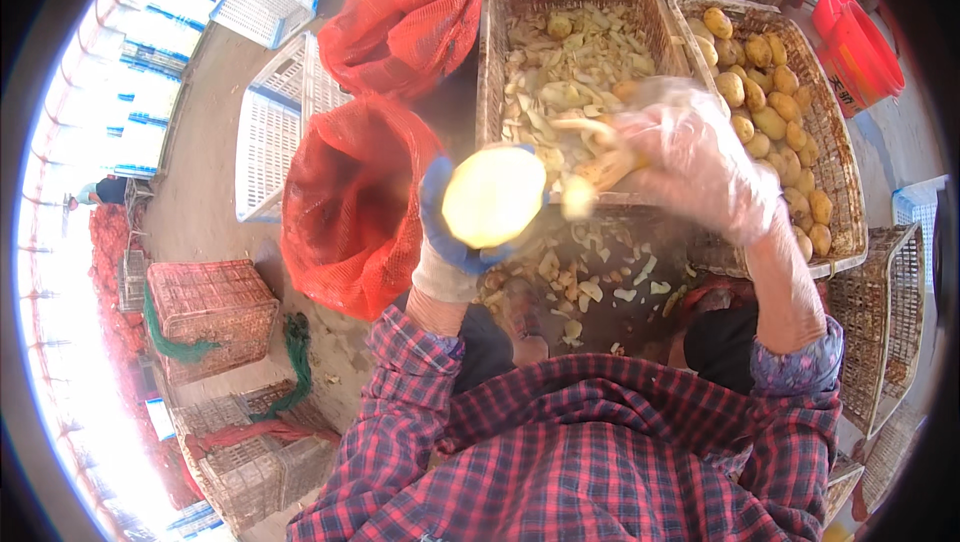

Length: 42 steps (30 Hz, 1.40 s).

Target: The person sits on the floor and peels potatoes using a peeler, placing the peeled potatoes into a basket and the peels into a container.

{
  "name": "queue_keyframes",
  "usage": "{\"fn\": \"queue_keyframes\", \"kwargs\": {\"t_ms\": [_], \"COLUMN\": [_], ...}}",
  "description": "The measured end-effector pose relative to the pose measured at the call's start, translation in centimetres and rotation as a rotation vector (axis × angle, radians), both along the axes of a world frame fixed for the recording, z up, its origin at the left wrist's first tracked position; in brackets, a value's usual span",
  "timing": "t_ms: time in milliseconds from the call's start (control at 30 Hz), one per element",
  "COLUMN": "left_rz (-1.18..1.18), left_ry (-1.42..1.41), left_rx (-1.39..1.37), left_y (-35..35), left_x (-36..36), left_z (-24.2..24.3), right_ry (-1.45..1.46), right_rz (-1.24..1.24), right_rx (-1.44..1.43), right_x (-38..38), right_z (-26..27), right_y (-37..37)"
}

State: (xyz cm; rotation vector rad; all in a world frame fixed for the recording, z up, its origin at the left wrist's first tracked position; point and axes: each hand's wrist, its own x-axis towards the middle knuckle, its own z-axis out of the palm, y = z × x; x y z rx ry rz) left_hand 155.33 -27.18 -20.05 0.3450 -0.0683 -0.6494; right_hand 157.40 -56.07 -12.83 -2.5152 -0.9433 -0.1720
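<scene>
My left hand (457, 219), in a blue-coated knit glove, is closed around a peeled potato (495, 197) with flat pale facets. My right hand (697, 152), in a thin clear plastic glove over another layer, grips a pale-handled peeling tool (611, 165), blurred by motion. A pale piece of peel (577, 197), also blurred, is at the tool's lower end. Beyond my hands stands a dirty plastic crate (486, 69) holding peelings (566, 95). To its right, another crate (844, 167) holds unpeeled potatoes (769, 121).
Two red mesh sacks, a near one (337, 242) with its mouth wide and a far one (397, 24), stand at left. Peelings (589, 290) litter the ground before my feet. Red buckets (862, 54) stand far right. Crates (214, 317) lie left; another crate (885, 324) sits right.
</scene>
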Motion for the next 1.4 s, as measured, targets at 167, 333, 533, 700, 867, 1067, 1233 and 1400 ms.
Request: {"fn": "queue_keyframes", "kwargs": {"t_ms": [167, 333, 533, 700, 867, 1067, 1233, 1400], "left_rz": [-0.084, 0.262, 0.278, 0.278, 0.321, 0.029, 0.091, 0.149], "left_ry": [-0.017, -0.166, -0.593, -0.787, -0.601, -0.344, -0.345, -0.348], "left_rx": [-0.101, 0.436, 0.670, 1.077, 0.603, 0.336, 0.448, 0.523], "left_y": [-0.2, 0.0, -0.5, -3.2, -4.8, -2.5, -2.8, -2.8], "left_x": [1.2, -0.3, 2.2, 2.4, 2.0, 1.8, 0.0, 0.7], "left_z": [0.1, 0.0, 4.1, 5.8, 5.8, 0.7, 3.6, 3.5], "right_ry": [-0.254, -0.190, 0.758, 1.048, 0.233, 0.530, 0.476, 0.216], "right_rz": [-0.019, -0.013, -0.132, -0.372, -0.239, 0.144, 0.001, 0.065], "right_rx": [0.050, -0.003, 0.872, 0.977, 0.651, 0.879, 0.680, 0.363], "right_x": [-0.7, -1.5, -1.6, -2.6, -1.6, -0.1, -0.3, -0.9], "right_z": [0.2, 0.2, -1.3, 0.0, -3.2, -1.6, 0.4, 1.7], "right_y": [-0.8, 0.9, 1.6, 4.9, 3.7, 1.7, 0.3, -0.1]}}
